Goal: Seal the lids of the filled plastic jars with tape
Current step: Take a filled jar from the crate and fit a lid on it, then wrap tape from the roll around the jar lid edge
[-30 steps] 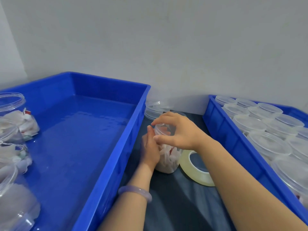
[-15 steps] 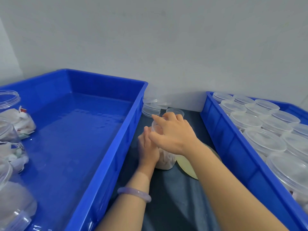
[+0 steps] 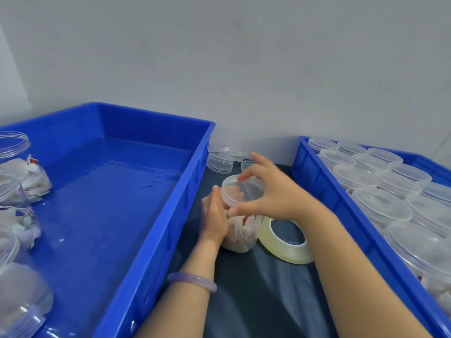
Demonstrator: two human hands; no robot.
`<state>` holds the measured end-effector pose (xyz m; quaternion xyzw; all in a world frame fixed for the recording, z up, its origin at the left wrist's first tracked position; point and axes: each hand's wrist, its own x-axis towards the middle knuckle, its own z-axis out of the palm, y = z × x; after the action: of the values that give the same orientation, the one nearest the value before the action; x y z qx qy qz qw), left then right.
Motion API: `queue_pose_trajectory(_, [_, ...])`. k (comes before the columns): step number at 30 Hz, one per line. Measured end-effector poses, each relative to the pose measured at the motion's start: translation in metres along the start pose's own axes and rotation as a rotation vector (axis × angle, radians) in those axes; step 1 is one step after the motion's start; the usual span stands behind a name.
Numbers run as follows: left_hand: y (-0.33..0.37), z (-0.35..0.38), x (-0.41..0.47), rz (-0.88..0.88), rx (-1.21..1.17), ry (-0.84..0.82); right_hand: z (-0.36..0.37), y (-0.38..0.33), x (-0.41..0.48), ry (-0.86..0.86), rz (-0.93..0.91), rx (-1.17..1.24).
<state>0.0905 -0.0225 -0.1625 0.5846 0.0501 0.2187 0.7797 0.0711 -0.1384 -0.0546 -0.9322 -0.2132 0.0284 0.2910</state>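
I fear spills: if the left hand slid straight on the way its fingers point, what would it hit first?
Likely the lid stack behind the jar; the left hand, gripping the jar, points that way, but depth is unclear.

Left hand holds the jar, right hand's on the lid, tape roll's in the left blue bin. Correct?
No. Head view shows the tape roll on the dark surface, outside the left blue bin, beside the jar. Left hand on jar, right hand on lid: correct.

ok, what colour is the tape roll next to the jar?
The tape roll is pale, translucent yellow. The head view, the only one, shows it clearly.
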Motion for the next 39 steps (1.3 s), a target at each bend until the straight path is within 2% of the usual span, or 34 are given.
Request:
queue_pose_trajectory(2, [-0.003,0.004,-0.005,0.083,0.042,0.05,0.028,0.005,0.005,0.213,-0.025,0.108])
queue_pose_trajectory(4, [-0.006,0.005,-0.006,0.169,0.149,0.097,0.053,0.002,0.008,0.476,-0.008,0.043])
queue_pose_trajectory(5, [-0.006,0.005,-0.006,0.17,0.231,0.099,0.056,0.001,0.01,0.527,0.005,-0.016])
queue_pose_trajectory(6, [-0.009,0.004,0.0,0.159,0.264,0.057,0.053,0.001,0.013,0.505,0.009,-0.077])
queue_pose_trajectory(9, [-0.006,-0.001,0.008,-0.016,-0.073,-0.158,0.028,0.008,0.016,0.159,-0.026,-0.085])
queue_pose_trajectory(10, [-0.008,-0.001,0.009,-0.044,-0.132,-0.201,0.024,0.01,0.016,0.117,-0.034,-0.049])
queue_pose_trajectory(11, [-0.008,0.002,0.007,-0.009,-0.109,-0.169,0.025,0.011,0.015,0.146,-0.031,-0.011])
queue_pose_trajectory(14, [-0.009,0.008,0.002,0.218,0.193,0.06,0.046,0.009,0.014,0.412,0.014,0.0])
queue_pose_trajectory(16, [-0.015,0.009,0.002,0.243,0.28,0.134,0.059,0.005,0.016,0.522,0.049,-0.054])
queue_pose_trajectory(18, [-0.014,0.006,0.007,0.208,0.295,0.14,0.061,0.005,0.019,0.561,0.064,-0.079])
queue_pose_trajectory(21, [-0.015,0.001,0.016,-0.036,-0.115,-0.102,0.048,0.013,0.019,0.404,-0.026,0.02])
queue_pose_trajectory(22, [-0.014,0.001,0.014,-0.092,-0.157,-0.132,0.044,0.016,0.018,0.344,-0.062,0.045])
queue_pose_trajectory(23, [-0.015,0.002,0.013,-0.094,-0.15,-0.131,0.043,0.018,0.017,0.333,-0.086,0.063])
queue_pose_trajectory(25, [-0.014,0.003,0.009,0.017,0.036,-0.038,0.05,0.018,0.017,0.429,-0.079,0.086])
queue_pose_trajectory(28, [-0.01,0.007,0.002,0.075,0.165,0.093,0.061,0.011,0.018,0.527,-0.044,0.01])
queue_pose_trajectory(29, [-0.007,0.006,0.002,0.1,0.216,0.116,0.06,0.012,0.017,0.498,-0.039,0.066])
queue_pose_trajectory(32, [-0.003,0.004,0.004,0.08,0.195,0.227,0.047,0.034,0.001,0.398,0.049,0.446])
queue_pose_trajectory(33, [-0.003,0.004,0.006,0.071,0.209,0.214,0.044,0.046,-0.009,0.395,0.1,0.444])
queue_pose_trajectory(35, [-0.005,0.006,0.006,0.04,0.284,0.158,0.042,0.074,-0.026,0.314,0.228,0.197])
queue_pose_trajectory(36, [-0.008,0.006,0.006,0.034,0.342,0.145,0.044,0.084,-0.033,0.196,0.267,0.056])
queue_pose_trajectory(38, [-0.008,0.001,0.0,0.105,0.469,0.236,0.05,0.095,-0.04,-0.033,0.324,-0.189])
queue_pose_trajectory(39, [-0.004,-0.001,-0.007,0.201,0.467,0.297,0.052,0.097,-0.041,-0.079,0.323,-0.261])
